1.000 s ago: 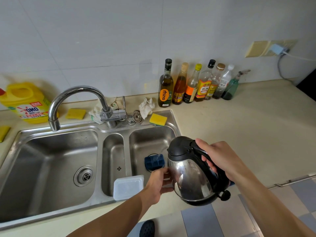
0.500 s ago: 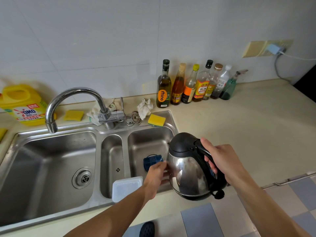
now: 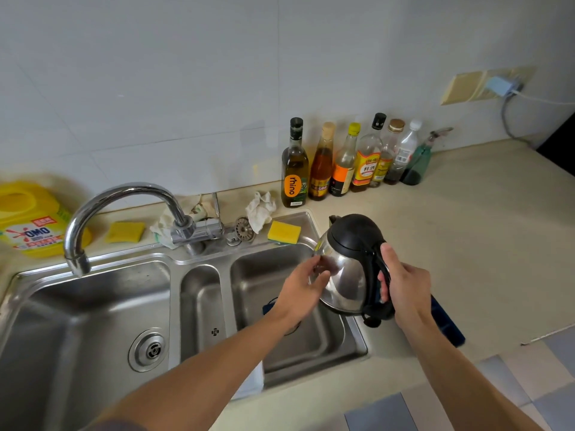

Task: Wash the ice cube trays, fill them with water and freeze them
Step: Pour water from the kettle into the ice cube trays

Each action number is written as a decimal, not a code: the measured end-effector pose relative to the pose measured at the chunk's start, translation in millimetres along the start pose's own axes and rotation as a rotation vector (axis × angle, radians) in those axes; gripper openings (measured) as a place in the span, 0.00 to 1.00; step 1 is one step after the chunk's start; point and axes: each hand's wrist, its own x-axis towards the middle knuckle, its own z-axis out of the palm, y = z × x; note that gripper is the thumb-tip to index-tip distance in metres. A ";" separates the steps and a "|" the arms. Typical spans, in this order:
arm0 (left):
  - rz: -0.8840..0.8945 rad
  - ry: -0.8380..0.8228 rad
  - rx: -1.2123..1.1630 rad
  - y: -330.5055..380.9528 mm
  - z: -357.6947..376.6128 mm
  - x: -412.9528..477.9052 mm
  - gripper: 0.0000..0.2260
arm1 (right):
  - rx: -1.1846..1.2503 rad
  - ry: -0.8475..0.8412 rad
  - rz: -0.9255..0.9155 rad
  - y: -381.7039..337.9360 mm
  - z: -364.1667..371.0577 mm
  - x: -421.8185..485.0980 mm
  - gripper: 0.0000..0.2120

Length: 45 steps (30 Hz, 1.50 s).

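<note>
Above the worktop, at the sink rim, a steel kettle tilts, spout toward the wall. The right grip clasps its handle; the left grip touches its side, fingers relaxed. 1 dark blue ice cube tray lies under the right forearm, long axis toward the front edge.

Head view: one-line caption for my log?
Right hand grips the kettle handle, left hand touches its steel side, over the right edge of the sink.

A home kitchen — steel sink, tap, oil bottles along the tiled wall.
</note>
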 end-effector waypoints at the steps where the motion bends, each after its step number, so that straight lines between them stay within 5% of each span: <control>1: 0.009 -0.022 0.011 1.2 0.3 9.7 0.09 | 0.014 0.009 0.004 2.2 1.0 6.1 0.28; 8: -0.137 -0.105 0.079 12.6 7.6 79.2 0.17 | 0.070 0.036 0.006 9.3 3.3 51.6 0.25; 17: -0.162 -0.130 0.093 23.2 26.6 127.0 0.20 | -0.173 0.017 0.064 -4.2 -15.3 95.0 0.23; 23: -0.156 -0.136 0.124 12.9 13.6 92.1 0.15 | -0.393 0.336 -0.419 -15.1 -13.5 71.6 0.08; 28: -0.225 -0.004 0.507 -20.8 -22.5 28.7 0.12 | -0.322 -0.142 -0.501 -12.4 25.7 25.5 0.03; 35: -0.489 0.313 0.518 -77.3 -94.0 -79.5 0.10 | -0.529 -0.700 -0.164 40.9 102.5 -42.9 0.10; 40: -0.635 0.402 0.567 -114.1 -115.4 -143.3 0.06 | -0.749 -0.949 -0.062 95.9 138.4 -83.2 0.15; 45: -0.736 0.330 0.593 -139.8 -108.3 -171.9 0.10 | -0.875 -0.975 -0.075 125.4 150.0 -101.1 0.15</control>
